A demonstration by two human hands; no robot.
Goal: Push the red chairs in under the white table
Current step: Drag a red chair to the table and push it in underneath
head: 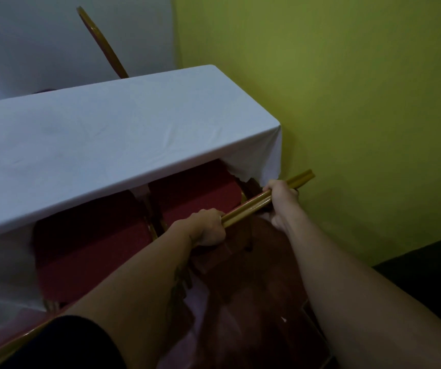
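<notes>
A long table under a white cloth (102, 134) runs from the left edge to the green wall. Below its near edge sit two red padded chair seats: the right one (195, 194) and the left one (91, 249), both partly under the cloth. A gold metal rail (246, 209) tops the right chair's back. My left hand (208, 229) grips this rail near its left end. My right hand (283, 198) grips it further right, close to the cloth's hanging corner. The chair legs are hidden.
A green wall (347, 102) stands close on the right. Another gold chair frame (102, 41) rises behind the table's far side. A second gold rail (6, 350) crosses the bottom left corner. A dark object (437, 267) sits at the right edge. The floor is reddish.
</notes>
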